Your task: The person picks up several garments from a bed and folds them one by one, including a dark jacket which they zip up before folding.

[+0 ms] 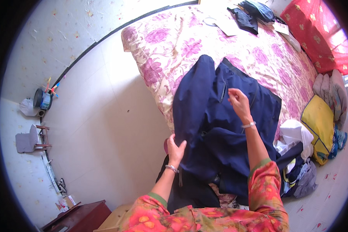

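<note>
A navy blue zip jacket (235,116) lies spread on a bed with a floral cover (188,46), its hem towards the far side and one sleeve along its left. At the jacket's left edge is my left hand (176,149), thumb and fingers apart, holding nothing that I can see. Over the body of the jacket, right of a zipped pocket, my right hand (238,102) has its fingers loosely curled; whether it touches the cloth I cannot tell. Black cloth (191,194) lies under the near part of the jacket.
Piled clothes (304,177) and a yellow cushion or folded cloth (319,124) lie at the right. Dark garments (246,20) and a white sheet (227,27) rest on the bed's far part. Left of the bed is tiled floor (104,121), with a chair (42,137) by the wall.
</note>
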A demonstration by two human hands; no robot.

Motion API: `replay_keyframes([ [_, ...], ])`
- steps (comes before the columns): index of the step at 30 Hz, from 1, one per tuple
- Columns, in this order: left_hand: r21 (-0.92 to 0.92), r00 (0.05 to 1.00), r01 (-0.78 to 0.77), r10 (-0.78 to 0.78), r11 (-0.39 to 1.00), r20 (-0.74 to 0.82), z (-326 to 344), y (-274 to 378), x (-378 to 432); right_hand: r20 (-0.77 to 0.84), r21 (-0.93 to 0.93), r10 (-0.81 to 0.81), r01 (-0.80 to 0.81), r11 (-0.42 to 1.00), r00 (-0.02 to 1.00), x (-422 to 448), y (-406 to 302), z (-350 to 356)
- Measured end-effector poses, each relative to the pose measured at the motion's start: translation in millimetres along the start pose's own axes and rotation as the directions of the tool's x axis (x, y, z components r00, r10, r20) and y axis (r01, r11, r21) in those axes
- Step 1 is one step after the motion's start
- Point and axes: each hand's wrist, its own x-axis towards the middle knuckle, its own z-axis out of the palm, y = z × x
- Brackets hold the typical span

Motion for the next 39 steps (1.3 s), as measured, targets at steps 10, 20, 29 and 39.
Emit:
replay_keyframes([
  [10, 0.140, 0.952, -0.288, 0.267, 0.947, 0.152, -14, 38, 30, -0.176, -0.562, 0.132, -0.209, 0.801, 0.976, 150, 29, 141],
  [20, -0.129, 0.964, -0.263, 0.264, 0.956, -0.010, -70, 40, 3, -0.051, 0.916, 0.228, -0.046, 0.398, 0.972, 56, -35, 9],
  [29, 0.034, 0.842, -0.521, 0.508, 0.853, 0.183, -62, 62, -69, -0.303, 0.896, 0.452, 0.089, 0.435, 0.839, -293, 15, -206],
  [39, 0.284, 0.784, -0.618, 0.550, 0.733, 0.288, -29, 86, -104, -0.650, -0.007, 0.101, -0.139, 0.990, 0.753, -376, 23, -236],
])
